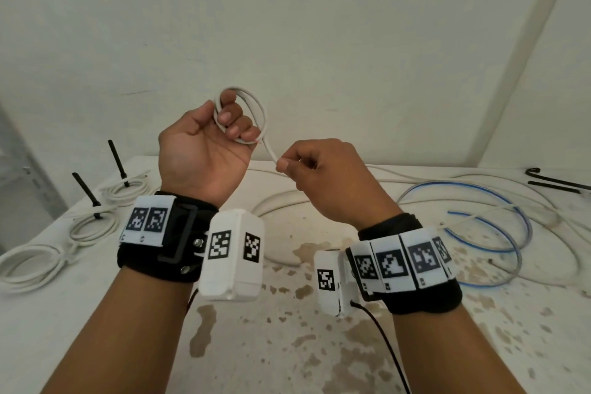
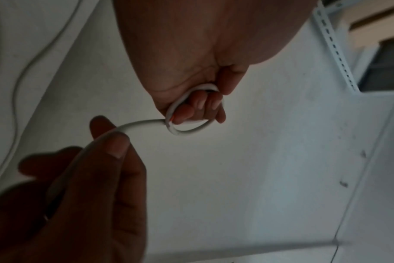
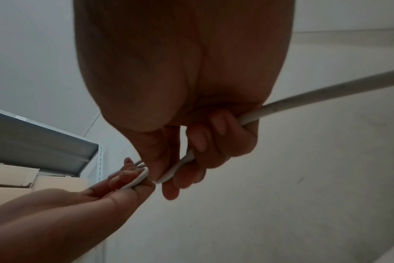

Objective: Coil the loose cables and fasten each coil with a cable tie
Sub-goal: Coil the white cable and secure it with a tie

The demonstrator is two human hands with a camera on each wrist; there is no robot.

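A white cable (image 1: 259, 112) is wound into a small coil around the curled fingers of my left hand (image 1: 224, 125), raised above the table. The same coil (image 2: 191, 130) shows in the left wrist view. From the coil a strand drops to my right hand (image 1: 287, 166), which pinches the cable (image 3: 175, 169) between thumb and fingers and lets it run on through the palm to the right (image 3: 326, 92). On the left of the table lie three tied white coils (image 1: 92, 227), two with black cable ties (image 1: 86, 192) sticking up. More black ties (image 1: 553, 182) lie at the far right.
Loose white cable (image 1: 287, 198) and a blue-striped cable (image 1: 499, 233) lie in big loops on the stained white table (image 1: 287, 345). White walls close the back and right. A metal shelf (image 3: 45, 142) with cardboard boxes stands at the left. A black wire (image 1: 383, 336) hangs from my right wristband.
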